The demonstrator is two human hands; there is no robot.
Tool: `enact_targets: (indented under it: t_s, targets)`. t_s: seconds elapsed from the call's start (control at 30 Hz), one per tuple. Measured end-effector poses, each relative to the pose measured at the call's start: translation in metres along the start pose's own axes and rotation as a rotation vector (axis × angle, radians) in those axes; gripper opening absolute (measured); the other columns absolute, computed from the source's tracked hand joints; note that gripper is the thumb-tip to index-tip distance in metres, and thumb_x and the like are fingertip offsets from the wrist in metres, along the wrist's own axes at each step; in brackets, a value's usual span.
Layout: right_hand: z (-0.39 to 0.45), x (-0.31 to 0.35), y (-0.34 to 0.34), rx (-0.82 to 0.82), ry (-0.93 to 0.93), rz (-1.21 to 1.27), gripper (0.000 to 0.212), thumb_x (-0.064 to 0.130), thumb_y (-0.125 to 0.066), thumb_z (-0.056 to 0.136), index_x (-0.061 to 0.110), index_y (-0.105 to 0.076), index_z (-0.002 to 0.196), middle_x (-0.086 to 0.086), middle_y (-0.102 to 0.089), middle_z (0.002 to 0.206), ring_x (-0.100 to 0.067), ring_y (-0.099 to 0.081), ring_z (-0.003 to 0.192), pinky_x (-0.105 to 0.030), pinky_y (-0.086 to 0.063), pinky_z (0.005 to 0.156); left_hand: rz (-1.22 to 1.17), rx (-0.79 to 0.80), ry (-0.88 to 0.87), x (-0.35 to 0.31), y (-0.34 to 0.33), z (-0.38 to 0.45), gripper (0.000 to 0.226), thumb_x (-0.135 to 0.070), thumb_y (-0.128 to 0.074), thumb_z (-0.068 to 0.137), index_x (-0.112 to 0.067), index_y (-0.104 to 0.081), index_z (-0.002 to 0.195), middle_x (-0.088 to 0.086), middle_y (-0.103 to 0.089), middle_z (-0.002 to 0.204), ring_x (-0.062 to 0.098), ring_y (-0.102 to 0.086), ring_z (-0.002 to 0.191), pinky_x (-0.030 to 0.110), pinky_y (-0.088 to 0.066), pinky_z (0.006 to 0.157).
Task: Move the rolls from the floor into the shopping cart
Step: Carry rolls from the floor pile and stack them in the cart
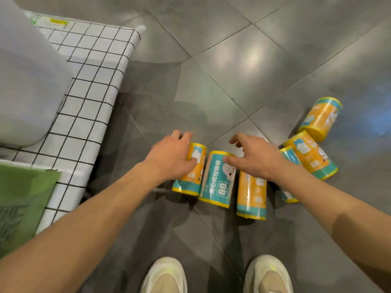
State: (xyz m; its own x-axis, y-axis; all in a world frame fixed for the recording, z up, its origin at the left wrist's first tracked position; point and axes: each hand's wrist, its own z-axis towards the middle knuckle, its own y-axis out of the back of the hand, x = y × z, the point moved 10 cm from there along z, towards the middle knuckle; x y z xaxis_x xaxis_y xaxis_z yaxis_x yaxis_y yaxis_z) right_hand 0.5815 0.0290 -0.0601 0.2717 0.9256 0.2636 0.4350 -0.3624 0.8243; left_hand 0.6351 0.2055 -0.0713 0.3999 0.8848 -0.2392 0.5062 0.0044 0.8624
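Rolls (218, 178) beside cart edge (124, 81), open floor (254, 60) beyond

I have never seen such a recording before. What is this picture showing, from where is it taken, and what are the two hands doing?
There is one picture, from a camera worn on a person's head, looking down; their shoes show at the bottom. Six wrapped rolls lie on the grey tiled floor. The left hand curls around the leftmost roll. The right hand reaches over the middle rolls with fingers spread, its thumb on the teal roll; it grips nothing. The white wire-grid structure on the left is probably the shopping cart.
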Motion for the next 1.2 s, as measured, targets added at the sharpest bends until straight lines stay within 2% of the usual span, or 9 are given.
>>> enact_targets:
  t_s: [0.2, 0.4, 0.53, 0.7, 0.83, 0.9, 1.0, 1.07, 1.2]
  targets:
    - [-0.008, -0.004, -0.02, 0.014, -0.077, 0.065, 0.066, 0.058, -0.065, 0.089, 0.018, -0.048, 0.138, -0.009, -0.061, 0.134, -0.027, -0.058, 0.121, -0.039, -0.049, 0.091, -0.357, 0.087, 0.27, 0.013, -0.037, -0.005, 0.082, -0.055, -0.071, 0.082, -0.01, -0.036, 0.142, 0.019, -0.048, 0.138, 0.038, -0.049, 0.129, 0.043, -0.043, 0.101]
    - [-0.005, -0.011, -0.02, 0.026, -0.143, 0.101, 0.066, 0.064, -0.062, 0.087, 0.021, -0.046, 0.135, -0.009, -0.067, 0.123, -0.028, -0.065, 0.108, -0.045, -0.056, 0.089, -0.426, 0.108, 0.385, 0.013, -0.053, 0.001, 0.087, -0.059, -0.075, 0.072, -0.005, -0.048, 0.134, 0.018, -0.054, 0.135, 0.034, -0.056, 0.121, 0.038, -0.049, 0.094]
    - [-0.006, -0.017, -0.025, 0.045, -0.181, 0.127, 0.066, 0.071, -0.058, 0.086, 0.024, -0.044, 0.131, -0.006, -0.067, 0.119, -0.026, -0.067, 0.103, -0.048, -0.058, 0.089, -0.441, -0.007, 0.405, 0.018, -0.043, 0.001, 0.094, -0.045, -0.08, 0.071, -0.008, -0.026, 0.138, 0.019, -0.059, 0.128, 0.042, -0.056, 0.12, 0.043, -0.049, 0.095]
    - [-0.002, -0.015, -0.03, 0.085, -0.185, 0.089, 0.079, 0.082, -0.051, 0.082, 0.023, -0.042, 0.133, -0.007, -0.065, 0.124, -0.029, -0.067, 0.108, -0.051, -0.056, 0.092, -0.356, -0.153, 0.412, 0.051, -0.012, -0.003, 0.111, -0.051, -0.075, 0.071, -0.015, -0.008, 0.151, 0.019, -0.048, 0.139, 0.046, -0.047, 0.125, 0.047, -0.04, 0.101]
    - [-0.002, -0.005, -0.037, 0.141, -0.209, 0.049, 0.092, 0.09, -0.047, 0.075, 0.022, -0.041, 0.136, -0.006, -0.064, 0.129, -0.031, -0.065, 0.114, -0.053, -0.051, 0.097, -0.479, -0.306, 0.412, 0.068, 0.015, -0.01, 0.081, -0.05, -0.075, 0.065, -0.019, -0.029, 0.124, 0.014, -0.06, 0.112, 0.043, -0.058, 0.102, 0.045, -0.047, 0.086]
    - [0.0, 0.003, -0.042, 0.14, -0.23, 0.032, 0.092, 0.091, -0.051, 0.071, 0.021, -0.042, 0.131, -0.005, -0.066, 0.123, -0.03, -0.066, 0.11, -0.05, -0.05, 0.096, -0.562, -0.344, 0.392, 0.067, 0.023, -0.014, 0.07, -0.048, -0.078, 0.064, -0.023, -0.03, 0.109, 0.009, -0.062, 0.102, 0.04, -0.059, 0.093, 0.043, -0.049, 0.081]
    - [0.003, 0.015, -0.049, 0.081, -0.262, 0.117, 0.088, 0.074, -0.07, 0.071, 0.018, -0.038, 0.131, -0.009, -0.065, 0.12, -0.032, -0.065, 0.109, -0.044, -0.052, 0.091, -0.613, -0.34, 0.337, 0.058, 0.03, -0.018, 0.068, -0.046, -0.08, 0.062, -0.025, -0.031, 0.105, 0.006, -0.062, 0.099, 0.035, -0.059, 0.089, 0.04, -0.048, 0.077]
    - [0.003, 0.025, -0.051, 0.023, -0.255, 0.296, 0.095, 0.057, -0.081, 0.07, 0.015, -0.034, 0.14, -0.015, -0.056, 0.13, -0.035, -0.06, 0.115, -0.042, -0.052, 0.095, -0.599, -0.323, 0.311, 0.052, 0.034, -0.02, 0.07, -0.05, -0.077, 0.059, -0.024, -0.033, 0.107, 0.005, -0.061, 0.1, 0.034, -0.06, 0.09, 0.044, -0.052, 0.081]
    - [0.003, 0.032, -0.03, -0.116, -0.164, 0.613, 0.105, 0.039, -0.089, 0.067, 0.016, -0.03, 0.152, -0.01, -0.047, 0.137, -0.027, -0.054, 0.122, -0.034, -0.047, 0.098, -0.625, -0.325, 0.321, 0.052, 0.036, -0.026, 0.073, -0.053, -0.075, 0.056, -0.025, -0.037, 0.112, 0.004, -0.063, 0.104, 0.03, -0.061, 0.094, 0.043, -0.053, 0.085]
